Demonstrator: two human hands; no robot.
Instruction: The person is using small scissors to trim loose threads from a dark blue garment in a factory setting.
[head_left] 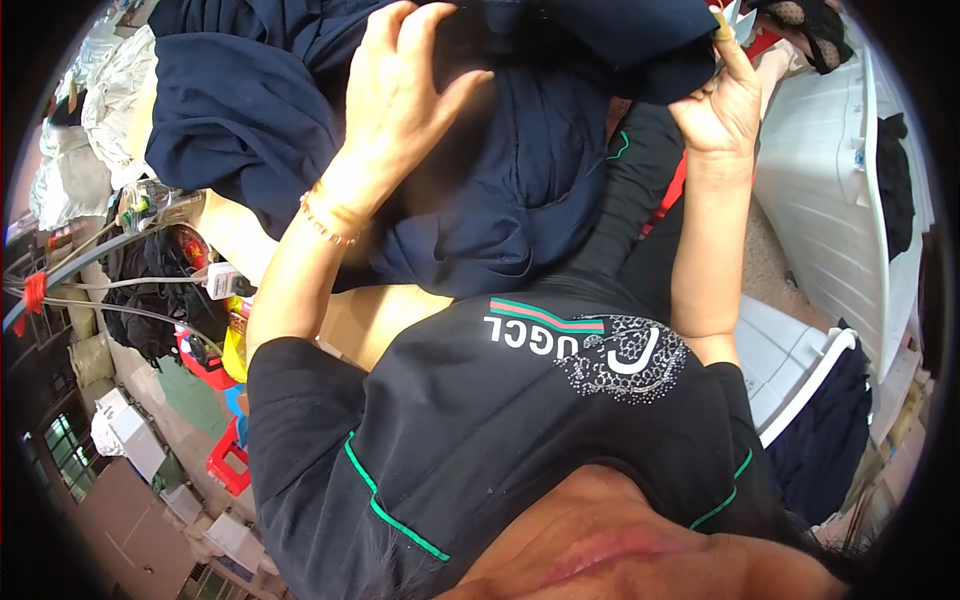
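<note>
Dark navy fabric (480, 190) lies in a large, folded heap across my lap and the work surface in front of me. Over its middle is my left hand (395, 95), thumb and fingers spread apart, with a beaded bracelet (328, 220) on the wrist. My right hand (725, 105) is raised at the fabric's right edge, its lower fingers curled in. A small, pale pointed thing shows at its fingertips near the upper rim; its kind is unclear. Part of the navy fabric beside those fingertips is lifted and dark.
To the right stands a large white plastic bin (815, 190), with dark cloth (820, 430) behind another pale panel. White cloth bundles (75, 180) lie at far left. A white plug-like box (225, 281) on cables, a curved metal bar and a red stool (230, 455) are at left.
</note>
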